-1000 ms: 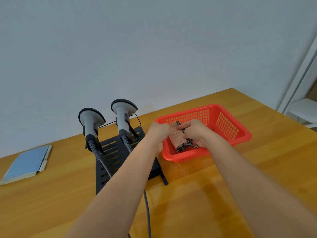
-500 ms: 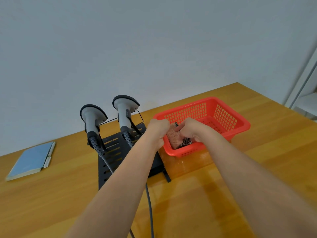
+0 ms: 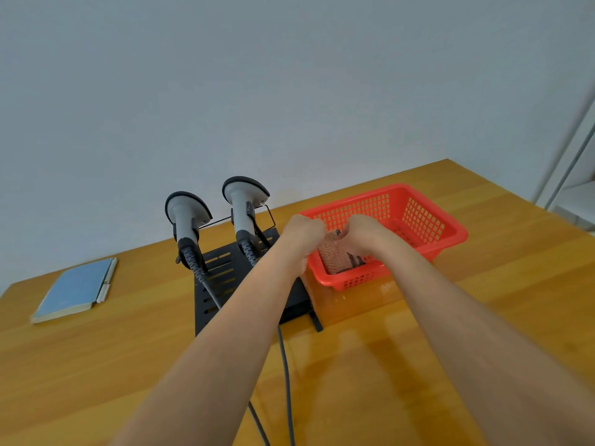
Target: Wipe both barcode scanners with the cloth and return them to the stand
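Note:
Two grey and black barcode scanners stand upright in a black slotted stand, the left scanner and the right scanner side by side, cables trailing toward me. A pink cloth with black patterned edges hangs partly inside the red basket. My left hand and my right hand both grip the cloth's top edge over the basket's near left corner, fingers curled round it.
A blue notebook with a white pen beside it lies at the left of the wooden table. Two grey cables run from the stand to the front edge. A white shelf frame stands at the far right.
Both hands have lifted the cloth a little higher out of the basket. The camera view has tilted slightly; the scanners have stayed in the stand.

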